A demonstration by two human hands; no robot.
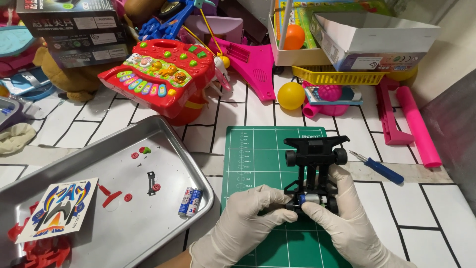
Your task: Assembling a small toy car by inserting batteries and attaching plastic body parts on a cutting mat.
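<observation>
Both of my hands wear white gloves and hold a black toy car chassis over a green cutting mat. My left hand pinches the chassis's near left end. From the right side, my right hand grips the same end, its thumb on a small silver and blue motor seated there. The chassis's far end carries two small black wheels and points away from me.
A metal tray on the left holds two batteries, a sticker sheet, and small red and black parts. A blue screwdriver lies right of the mat. Toys, balls, a yellow basket and boxes crowd the back.
</observation>
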